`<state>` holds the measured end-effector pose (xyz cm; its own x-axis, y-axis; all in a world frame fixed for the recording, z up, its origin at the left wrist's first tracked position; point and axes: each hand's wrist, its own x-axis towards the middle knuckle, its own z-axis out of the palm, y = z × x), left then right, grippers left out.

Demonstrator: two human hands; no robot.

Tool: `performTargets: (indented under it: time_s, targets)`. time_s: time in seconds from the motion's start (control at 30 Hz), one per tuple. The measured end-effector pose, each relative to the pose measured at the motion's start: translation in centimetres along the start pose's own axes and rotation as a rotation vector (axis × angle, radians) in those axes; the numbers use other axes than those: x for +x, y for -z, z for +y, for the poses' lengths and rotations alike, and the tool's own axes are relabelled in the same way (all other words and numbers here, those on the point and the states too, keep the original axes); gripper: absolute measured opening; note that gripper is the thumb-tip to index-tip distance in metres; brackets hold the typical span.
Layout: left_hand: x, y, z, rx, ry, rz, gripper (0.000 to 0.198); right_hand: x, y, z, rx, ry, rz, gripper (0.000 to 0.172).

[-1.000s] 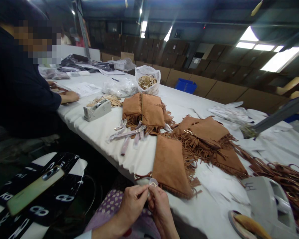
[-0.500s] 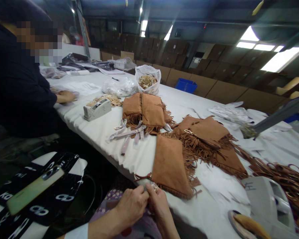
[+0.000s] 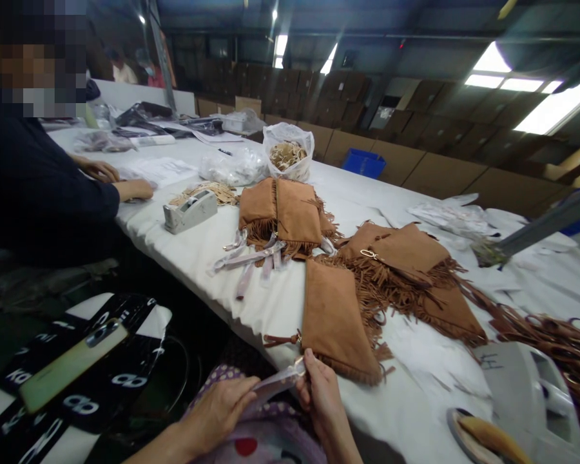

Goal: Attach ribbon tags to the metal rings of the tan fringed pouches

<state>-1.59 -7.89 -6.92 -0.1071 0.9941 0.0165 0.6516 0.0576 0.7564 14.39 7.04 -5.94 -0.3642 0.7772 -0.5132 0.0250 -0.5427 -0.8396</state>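
Plastic-wrapped strap (image 3: 277,382) is spanning left hand (image 3: 226,403) and right hand (image 3: 321,388), each pinching an end, and is probably needing even tension.

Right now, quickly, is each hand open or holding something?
Left hand: closed, pinching a plastic-wrapped strip.
Right hand: closed, holding the same strip near its shiny end.

Under the near pouch (image 3: 336,309), the table (image 3: 263,312); behind it, the sack (image 3: 308,151); behind-left, the dispenser (image 3: 191,212); right, straps (image 3: 546,338); left, the phone (image 3: 72,367); before-left, the strip (image 3: 276,383).
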Motion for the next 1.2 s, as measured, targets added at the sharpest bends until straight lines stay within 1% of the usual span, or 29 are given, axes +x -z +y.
performTargets:
  time_s: [0.07,0.1,0.13,0.2,0.27,0.33,0.43,0.47,0.53,0.6,0.67,0.83,0.9,1.07,1.2]
  targets:
    - [-1.2,0.7,-1.4,-0.016,0.083,-0.107,0.038,0.1,-0.1,0.1,0.001,-0.002,0.033,0.061]
    - [-1.5,1.1,-1.7,-0.027,0.136,-0.137,0.038,0.2,-0.2,0.2,-0.002,0.001,0.049,0.061]
    - [-1.5,1.4,-1.9,-0.042,0.185,-0.132,0.040,0.3,-0.2,0.3,-0.010,0.005,0.058,0.061]
    - [-0.8,2.0,-1.5,-0.108,0.264,-0.064,0.044,0.4,-0.3,0.4,-0.032,0.018,0.068,0.061]
    - [1.0,2.2,-0.2,-0.207,0.293,0.024,0.048,0.3,-0.4,0.5,-0.052,0.024,0.074,0.061]
    - [3.4,1.9,1.5,-0.293,0.262,0.047,0.046,0.2,-0.4,0.4,-0.070,0.025,0.073,0.061]
    - [6.4,0.7,4.0,-0.447,0.187,-0.042,0.039,-0.2,-0.3,0.1,-0.103,0.064,0.061,0.059]
    - [7.1,0.1,4.6,-0.511,0.192,-0.075,0.037,-0.3,-0.3,0.1,-0.121,0.083,0.059,0.058]
    - [7.9,-1.0,5.3,-0.627,0.246,-0.125,0.034,-0.3,-0.3,0.0,-0.160,0.114,0.057,0.058]
    - [8.2,-1.8,5.5,-0.703,0.316,-0.144,0.034,-0.2,-0.3,0.0,-0.193,0.126,0.056,0.060]
    - [8.2,-2.0,5.5,-0.728,0.368,-0.127,0.036,-0.1,-0.3,-0.1,-0.199,0.110,0.054,0.063]
    - [8.2,-1.4,6.0,-0.738,0.468,-0.050,0.043,0.2,0.2,-0.3,-0.113,0.001,-0.058,0.074]
    - [8.3,-1.4,6.2,-0.759,0.479,-0.047,0.044,0.2,0.3,-0.3,-0.126,0.001,-0.066,0.071]
    - [8.2,-2.0,5.9,-0.813,0.496,-0.057,0.044,0.2,0.1,0.0,-0.205,0.102,-0.018,0.055]
    - [8.1,-2.4,5.5,-0.872,0.499,-0.086,0.047,0.1,-0.3,0.1,-0.174,0.137,0.002,0.053]
